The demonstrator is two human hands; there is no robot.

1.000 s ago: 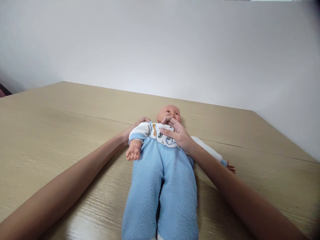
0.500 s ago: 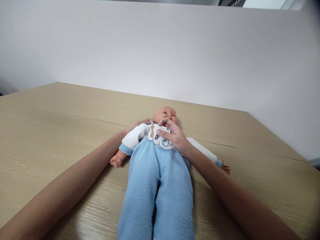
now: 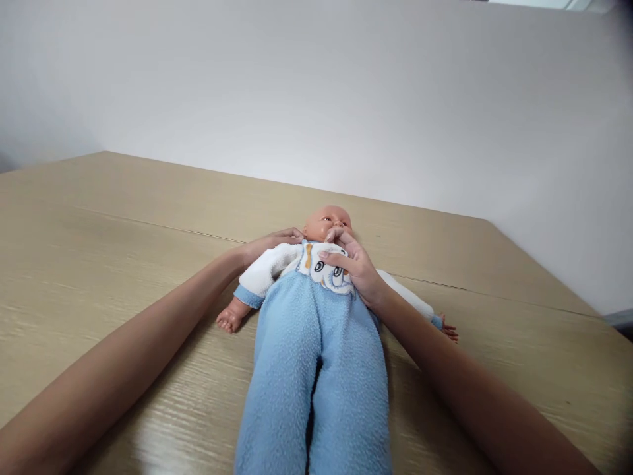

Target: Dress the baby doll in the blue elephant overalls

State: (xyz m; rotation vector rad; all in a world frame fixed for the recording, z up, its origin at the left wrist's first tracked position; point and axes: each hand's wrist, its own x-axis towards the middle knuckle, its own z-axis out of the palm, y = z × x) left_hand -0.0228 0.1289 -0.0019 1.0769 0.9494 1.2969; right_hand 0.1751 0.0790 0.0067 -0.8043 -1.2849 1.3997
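A baby doll (image 3: 328, 221) lies on its back, head away from me and legs toward me. It wears a fleecy outfit (image 3: 291, 330) with light-blue trousers, white sleeves and an animal face on the chest. At the collar, on the left side of the neck, my left hand (image 3: 271, 243) has its fingers closed on the outfit's edge; the fingertips are partly hidden. My right hand (image 3: 359, 267) rests over the upper chest below the chin, its thumb and curled fingers gripping the outfit near the neckline. What lies under its palm is hidden.
The doll lies on a wide, light wooden table (image 3: 123, 264) with a seam running across it. A plain pale wall or partition (image 3: 297, 99) rises behind the far edge. The doll's arms spread out to both sides.
The view has tipped down slightly. The doll's face has turned a little to the right, and my right hand has shifted slightly right with the chest patch. My left hand stays at the collar.
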